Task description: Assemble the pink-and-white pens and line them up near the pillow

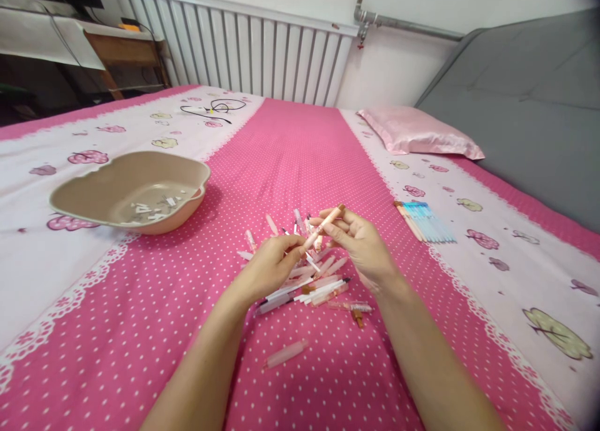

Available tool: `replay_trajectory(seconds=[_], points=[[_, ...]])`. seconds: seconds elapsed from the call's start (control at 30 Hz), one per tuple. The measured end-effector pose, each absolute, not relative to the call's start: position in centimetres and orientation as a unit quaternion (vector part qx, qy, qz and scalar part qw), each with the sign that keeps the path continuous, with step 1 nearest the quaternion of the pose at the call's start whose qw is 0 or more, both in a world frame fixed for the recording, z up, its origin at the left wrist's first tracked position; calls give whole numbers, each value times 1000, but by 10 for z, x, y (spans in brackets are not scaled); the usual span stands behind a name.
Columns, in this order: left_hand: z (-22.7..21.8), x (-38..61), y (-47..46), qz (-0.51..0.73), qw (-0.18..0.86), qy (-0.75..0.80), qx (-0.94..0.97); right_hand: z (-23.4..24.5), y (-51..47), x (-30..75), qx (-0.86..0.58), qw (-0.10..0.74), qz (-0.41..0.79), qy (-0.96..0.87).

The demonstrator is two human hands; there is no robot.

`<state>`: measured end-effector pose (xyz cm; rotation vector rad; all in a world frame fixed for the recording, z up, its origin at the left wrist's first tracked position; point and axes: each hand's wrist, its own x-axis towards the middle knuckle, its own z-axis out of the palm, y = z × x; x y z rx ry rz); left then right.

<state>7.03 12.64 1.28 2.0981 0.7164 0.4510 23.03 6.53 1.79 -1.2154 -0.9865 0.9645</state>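
Between my two hands is a peach-coloured pen [322, 228] with a brown end, tilted up to the right. My left hand [274, 262] pinches its lower end, while the fingers of my right hand [354, 240] close round its upper end. Below them on the bedspread lies a loose pile of pen parts [323, 287]: pink translucent barrels, white refills and dark tips. A small brown cap [357, 318] lies at the pile's near right. Nearer to me is a single pink barrel [285, 354]. My hands partly cover the pile.
To the left stands a beige basin [187, 209] with small white pieces inside. A row of blue pens [429, 222], with peach ones at its left, lies on the right. Farther off are a black cable [220, 108], a pink pillow [419, 131] and a white radiator [244, 44].
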Motion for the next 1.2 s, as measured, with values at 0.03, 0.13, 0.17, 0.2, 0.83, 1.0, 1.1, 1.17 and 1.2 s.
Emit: replay_trajectory(seconds=[0.03, 0.13, 0.17, 0.2, 0.83, 1.0, 1.1, 1.17, 1.2], points=[[13, 70, 126, 178, 433, 281, 838, 18, 66, 230, -524, 608, 420, -424], [13, 70, 127, 175, 452, 268, 832, 18, 66, 230, -518, 614, 420, -422], [13, 70, 127, 177, 459, 264, 830, 18, 66, 229, -517, 618, 418, -421], [12, 70, 127, 178, 464, 261, 827, 18, 66, 229, -515, 622, 416, -419], [14, 67, 126, 166, 534, 242, 793, 20, 63, 232, -502, 631, 458, -374], [17, 67, 125, 160, 553, 238, 783, 21, 63, 233, -497, 618, 472, -385], [17, 67, 124, 161, 555, 240, 780, 20, 63, 234, -495, 613, 474, -393], [16, 67, 125, 163, 553, 241, 780, 20, 63, 234, -497, 613, 469, -398], [16, 67, 125, 166, 552, 241, 781, 20, 63, 234, -498, 613, 464, -400]])
